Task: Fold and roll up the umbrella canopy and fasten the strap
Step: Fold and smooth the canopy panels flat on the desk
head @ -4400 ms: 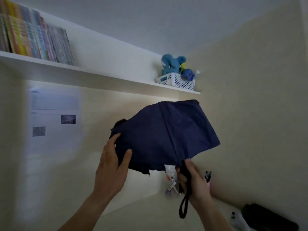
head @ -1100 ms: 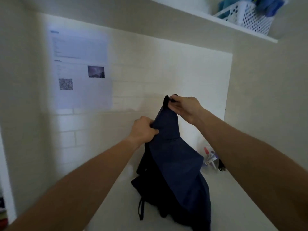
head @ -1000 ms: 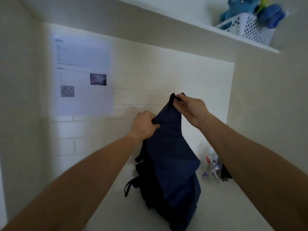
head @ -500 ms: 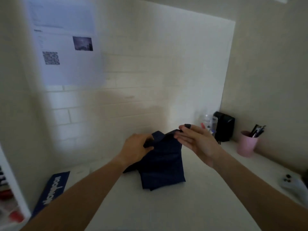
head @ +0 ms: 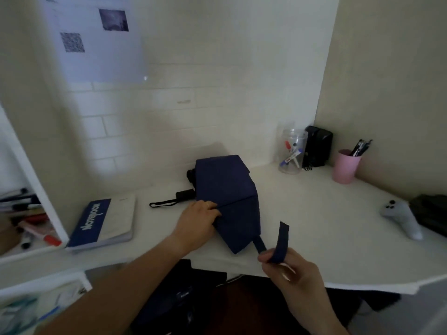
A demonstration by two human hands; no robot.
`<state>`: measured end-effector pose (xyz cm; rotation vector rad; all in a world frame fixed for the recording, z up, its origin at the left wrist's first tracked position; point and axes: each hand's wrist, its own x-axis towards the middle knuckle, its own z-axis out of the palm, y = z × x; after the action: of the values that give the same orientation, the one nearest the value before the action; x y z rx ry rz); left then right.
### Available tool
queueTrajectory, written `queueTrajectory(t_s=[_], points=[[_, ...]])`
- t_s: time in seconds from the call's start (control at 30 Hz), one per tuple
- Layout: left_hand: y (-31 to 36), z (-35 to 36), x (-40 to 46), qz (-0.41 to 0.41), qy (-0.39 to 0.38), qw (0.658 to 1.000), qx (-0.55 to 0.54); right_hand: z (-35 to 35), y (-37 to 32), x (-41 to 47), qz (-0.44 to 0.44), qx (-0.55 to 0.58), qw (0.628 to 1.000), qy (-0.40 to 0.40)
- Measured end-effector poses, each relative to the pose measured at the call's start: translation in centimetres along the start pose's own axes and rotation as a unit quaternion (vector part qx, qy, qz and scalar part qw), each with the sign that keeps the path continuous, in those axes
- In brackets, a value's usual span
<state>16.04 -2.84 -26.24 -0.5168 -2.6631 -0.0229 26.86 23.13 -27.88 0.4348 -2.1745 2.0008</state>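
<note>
The navy umbrella canopy point(head: 227, 189) lies folded flat on the white desk point(head: 302, 213), its point toward me. Its black handle point(head: 185, 195) and wrist loop point(head: 162, 203) stick out to the left. My left hand point(head: 197, 222) rests on the canopy's left edge, fingers pinching a fold. The navy fastening strap point(head: 280, 240) runs from the canopy's near tip and bends upward. My right hand point(head: 287, 269) pinches that strap near its bend, just off the desk's front edge.
A blue and white notebook point(head: 104, 221) lies left of the umbrella. At the back right stand a clear jar of markers point(head: 291, 152), a black box point(head: 316, 146) and a pink pen cup point(head: 346, 165). A grey controller point(head: 401, 217) sits far right.
The umbrella went from held upright in the air to lying flat on the desk. My right hand left the canopy top and now holds the strap; my view tilted downward.
</note>
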Motion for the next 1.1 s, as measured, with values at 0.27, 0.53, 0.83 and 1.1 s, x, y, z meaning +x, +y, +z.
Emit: queueTrajectory(t_s=[0.27, 0.53, 0.83, 1.1], points=[[2.2, 1.7, -2.8, 0.031, 0.012, 0.996, -0.079, 0.6, 4.3, -4.9, -0.029, -0.169, 0.984, -0.057], [3.1, -0.2, -4.2, -0.048, -0.095, 0.955, -0.278, -0.9, 2.5, -3.3, 0.009, -0.311, 0.940, -0.143], [0.5, 1.1, -3.0, -0.058, -0.100, 0.951, -0.286, 2.4, 3.2, 13.0, -0.134, -0.395, 0.897, -0.145], [-4.5, 3.2, -3.2, -0.059, -0.102, 0.968, -0.223, 4.1, 5.9, 13.9, -0.051, -0.478, 0.846, -0.231]])
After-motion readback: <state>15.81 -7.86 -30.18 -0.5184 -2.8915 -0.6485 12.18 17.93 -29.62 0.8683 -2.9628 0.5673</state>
